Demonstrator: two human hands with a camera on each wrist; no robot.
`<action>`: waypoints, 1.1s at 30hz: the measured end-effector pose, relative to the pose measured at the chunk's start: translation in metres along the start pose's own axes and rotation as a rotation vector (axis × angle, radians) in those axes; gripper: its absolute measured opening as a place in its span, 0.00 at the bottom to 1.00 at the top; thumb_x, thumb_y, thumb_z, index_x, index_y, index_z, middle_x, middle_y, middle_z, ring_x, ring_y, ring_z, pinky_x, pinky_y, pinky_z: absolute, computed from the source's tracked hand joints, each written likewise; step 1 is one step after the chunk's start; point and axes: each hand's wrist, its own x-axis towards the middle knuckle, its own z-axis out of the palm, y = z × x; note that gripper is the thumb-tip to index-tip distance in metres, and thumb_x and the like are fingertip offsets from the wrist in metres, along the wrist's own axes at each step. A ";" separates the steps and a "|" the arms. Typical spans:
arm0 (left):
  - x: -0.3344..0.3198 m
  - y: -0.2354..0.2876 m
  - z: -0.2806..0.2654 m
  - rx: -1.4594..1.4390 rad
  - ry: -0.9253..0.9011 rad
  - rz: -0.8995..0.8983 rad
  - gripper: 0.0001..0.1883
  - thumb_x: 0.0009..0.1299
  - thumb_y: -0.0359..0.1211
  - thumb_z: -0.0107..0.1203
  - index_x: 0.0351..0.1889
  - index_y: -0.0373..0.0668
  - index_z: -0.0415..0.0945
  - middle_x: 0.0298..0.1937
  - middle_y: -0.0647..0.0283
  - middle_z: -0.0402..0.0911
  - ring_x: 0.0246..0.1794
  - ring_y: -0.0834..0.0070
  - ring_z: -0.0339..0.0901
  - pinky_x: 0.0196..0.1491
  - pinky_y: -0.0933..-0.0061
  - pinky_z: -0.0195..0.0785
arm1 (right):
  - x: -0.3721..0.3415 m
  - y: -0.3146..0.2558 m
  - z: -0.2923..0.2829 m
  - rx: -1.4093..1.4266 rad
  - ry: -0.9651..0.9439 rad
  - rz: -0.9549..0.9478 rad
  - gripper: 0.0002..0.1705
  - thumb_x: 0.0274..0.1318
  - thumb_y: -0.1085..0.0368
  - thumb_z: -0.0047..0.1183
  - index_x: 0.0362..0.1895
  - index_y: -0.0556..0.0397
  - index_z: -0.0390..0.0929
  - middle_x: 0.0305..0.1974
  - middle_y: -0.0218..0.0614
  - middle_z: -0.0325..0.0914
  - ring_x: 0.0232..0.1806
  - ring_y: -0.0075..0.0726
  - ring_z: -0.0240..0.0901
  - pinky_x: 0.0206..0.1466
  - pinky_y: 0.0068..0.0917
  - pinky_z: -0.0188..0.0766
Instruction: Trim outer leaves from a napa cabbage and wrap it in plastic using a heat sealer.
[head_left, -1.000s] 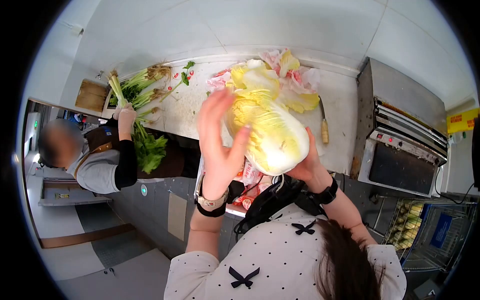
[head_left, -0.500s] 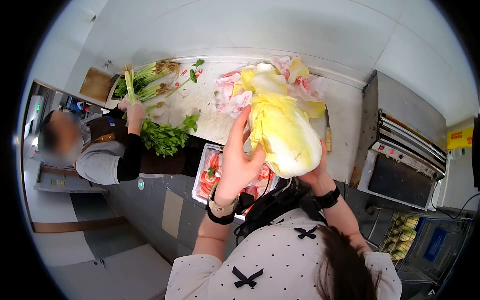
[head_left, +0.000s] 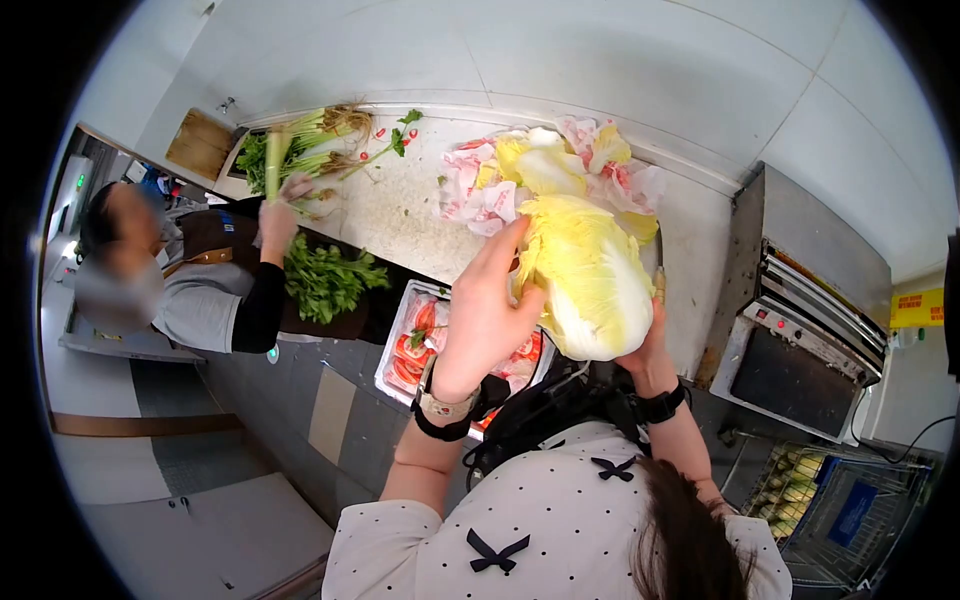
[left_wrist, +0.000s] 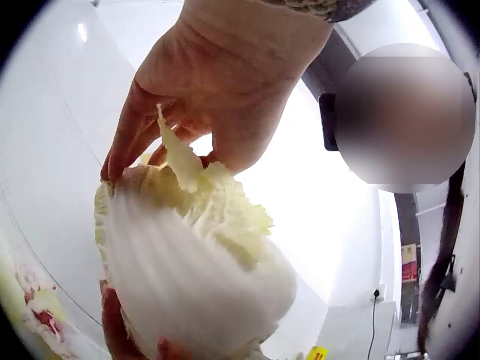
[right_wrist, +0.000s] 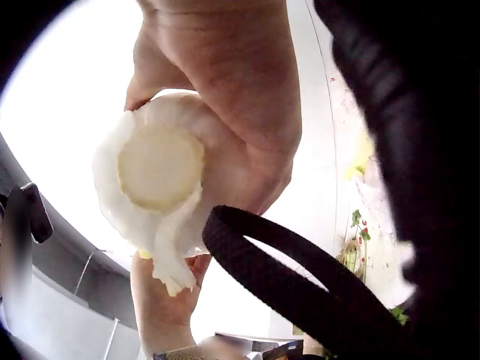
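Observation:
A napa cabbage (head_left: 585,285), yellow at its leafy end and white toward its base, is held up in front of the body. My left hand (head_left: 490,310) grips the leafy end, fingers bent over the top on one side and thumb on the other. A loose leaf edge (left_wrist: 225,206) stands out below that palm in the left wrist view. From underneath, my right hand (head_left: 648,350) holds the base; its fingers are mostly hidden behind the cabbage in the head view. The round cut stem end (right_wrist: 160,169) faces the right wrist camera, with a torn white strip hanging from it.
Cabbage leaves (head_left: 545,165) lie on crumpled printed wrapping (head_left: 470,190) on the counter (head_left: 420,225). A knife (head_left: 659,280) rests behind the cabbage. At left a person (head_left: 205,290) handles celery (head_left: 330,280). Below is a white box (head_left: 385,375) of red-and-white packages; a metal appliance (head_left: 810,310) stands right.
My left hand, with fingers lifted and spread earlier, has settled round the leafy end. The cabbage has shifted right in the head view. The other person's celery has moved.

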 end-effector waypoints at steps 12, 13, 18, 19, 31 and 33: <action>-0.003 -0.009 0.001 -0.123 0.033 -0.044 0.27 0.55 0.28 0.57 0.55 0.37 0.66 0.48 0.49 0.73 0.45 0.60 0.74 0.45 0.67 0.68 | 0.010 -0.005 0.025 0.156 0.068 0.116 0.42 0.55 0.32 0.25 0.66 0.45 0.50 0.65 0.38 0.53 0.64 0.45 0.53 0.64 0.46 0.52; -0.004 -0.012 0.000 -0.166 0.013 -0.079 0.28 0.55 0.28 0.57 0.57 0.38 0.64 0.50 0.50 0.72 0.46 0.61 0.73 0.46 0.67 0.68 | 0.010 -0.005 0.026 0.161 0.068 0.138 0.42 0.55 0.32 0.24 0.66 0.45 0.50 0.65 0.37 0.53 0.64 0.45 0.53 0.64 0.47 0.51; -0.010 -0.050 -0.007 -0.559 -0.150 -0.005 0.50 0.50 0.31 0.63 0.68 0.46 0.41 0.69 0.57 0.47 0.63 0.63 0.57 0.57 0.59 0.59 | 0.011 -0.007 0.023 0.254 -0.036 0.184 0.42 0.55 0.31 0.23 0.66 0.42 0.51 0.65 0.36 0.54 0.65 0.45 0.52 0.65 0.47 0.50; -0.010 -0.057 -0.001 -0.571 -0.133 -0.036 0.52 0.50 0.32 0.64 0.69 0.47 0.38 0.69 0.57 0.46 0.64 0.63 0.55 0.58 0.58 0.58 | 0.012 -0.009 0.023 0.287 -0.080 0.198 0.42 0.54 0.31 0.23 0.66 0.42 0.51 0.65 0.36 0.54 0.65 0.45 0.52 0.65 0.47 0.50; -0.037 -0.141 0.073 -0.979 -0.328 -0.331 0.37 0.66 0.61 0.31 0.65 0.44 0.52 0.64 0.54 0.58 0.64 0.59 0.55 0.64 0.55 0.51 | 0.031 0.019 0.039 -0.221 0.035 0.351 0.42 0.56 0.30 0.22 0.67 0.42 0.45 0.66 0.34 0.50 0.66 0.41 0.49 0.63 0.51 0.51; -0.035 -0.144 0.078 -1.505 -0.171 -0.611 0.36 0.67 0.59 0.32 0.65 0.43 0.52 0.64 0.53 0.58 0.65 0.58 0.55 0.65 0.54 0.49 | 0.037 0.019 0.057 -0.496 0.126 0.385 0.41 0.57 0.32 0.22 0.67 0.41 0.44 0.66 0.34 0.49 0.66 0.40 0.49 0.61 0.51 0.53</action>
